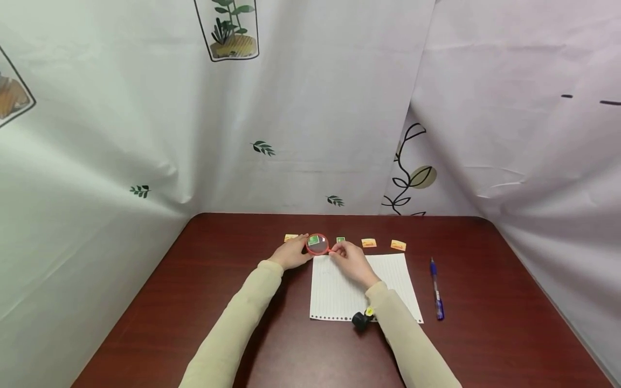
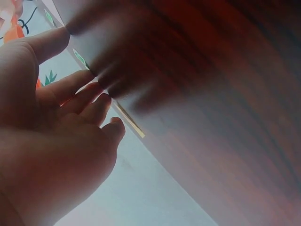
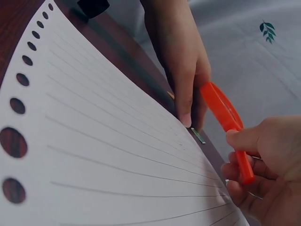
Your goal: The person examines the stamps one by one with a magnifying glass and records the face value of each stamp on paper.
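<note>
My right hand (image 1: 354, 263) pinches the handle of an orange-red magnifying glass (image 1: 321, 247) between thumb and fingers, tilting its ring over the table in the right wrist view. A green stamp (image 1: 314, 240) shows through the lens. Beside the ring, my left hand (image 1: 292, 253) rests its fingertips on the tabletop, fingers loosely extended, holding nothing. In the left wrist view a green stamp (image 2: 80, 57) lies between thumb and forefinger. An orange stamp (image 1: 290, 237) is partly hidden behind the left hand. Lined paper (image 1: 335, 293) lies under the right forearm.
Another green stamp (image 1: 341, 239) and two orange stamps, one in the middle (image 1: 368, 243) and one farther right (image 1: 398, 245), continue the row. A blue pen (image 1: 436, 291) lies right of the paper. A small black object (image 1: 360, 321) is at the right wrist. Patterned cloth (image 1: 301, 108) hangs behind the table.
</note>
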`<control>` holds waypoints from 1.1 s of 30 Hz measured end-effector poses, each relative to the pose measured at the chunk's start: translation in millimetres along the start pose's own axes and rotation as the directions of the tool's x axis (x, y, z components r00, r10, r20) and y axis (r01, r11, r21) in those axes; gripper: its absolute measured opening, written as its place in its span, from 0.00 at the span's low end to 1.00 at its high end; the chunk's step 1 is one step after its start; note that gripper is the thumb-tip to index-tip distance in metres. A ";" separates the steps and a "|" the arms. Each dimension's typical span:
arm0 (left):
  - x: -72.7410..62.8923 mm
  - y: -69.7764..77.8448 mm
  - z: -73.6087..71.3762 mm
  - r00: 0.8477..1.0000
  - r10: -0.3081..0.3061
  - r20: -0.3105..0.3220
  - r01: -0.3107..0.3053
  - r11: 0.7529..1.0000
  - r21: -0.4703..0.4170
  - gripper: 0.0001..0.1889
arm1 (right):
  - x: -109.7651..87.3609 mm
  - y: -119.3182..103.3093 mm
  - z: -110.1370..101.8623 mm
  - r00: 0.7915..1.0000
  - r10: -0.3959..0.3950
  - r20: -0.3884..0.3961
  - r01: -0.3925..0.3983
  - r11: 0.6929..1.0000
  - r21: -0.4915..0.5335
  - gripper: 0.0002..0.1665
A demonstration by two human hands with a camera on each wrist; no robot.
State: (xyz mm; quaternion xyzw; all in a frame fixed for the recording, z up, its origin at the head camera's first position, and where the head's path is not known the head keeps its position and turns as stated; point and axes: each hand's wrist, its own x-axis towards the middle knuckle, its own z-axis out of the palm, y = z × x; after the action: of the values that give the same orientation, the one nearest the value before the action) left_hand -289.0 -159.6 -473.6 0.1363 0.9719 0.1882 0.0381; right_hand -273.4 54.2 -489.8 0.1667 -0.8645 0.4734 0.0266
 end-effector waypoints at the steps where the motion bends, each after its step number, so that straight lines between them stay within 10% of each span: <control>1: -0.1 -0.1 -0.3 1.000 0.002 0.002 -0.002 1.000 0.000 0.30 | 0.2 -0.6 -0.9 1.000 -0.001 -0.004 0.001 1.000 0.001 0.05; 22: -6.5 2.0 -3.0 0.999 0.007 0.048 -0.005 1.000 -0.026 0.30 | -10.8 -3.4 -85.6 0.964 -0.058 -0.261 0.061 0.998 0.005 0.13; 33: -6.0 -1.4 -3.3 0.999 0.021 0.045 -0.021 1.000 0.017 0.30 | -35.5 42.1 -154.6 0.882 -0.020 -0.472 -0.054 0.988 -0.143 0.16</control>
State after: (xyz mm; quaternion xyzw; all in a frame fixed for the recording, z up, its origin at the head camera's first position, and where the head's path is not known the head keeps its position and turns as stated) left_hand -284.0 -163.8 -470.9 0.1511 0.9709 0.1769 0.0568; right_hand -270.4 212.4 -446.0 0.0363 -0.8669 0.4329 0.2444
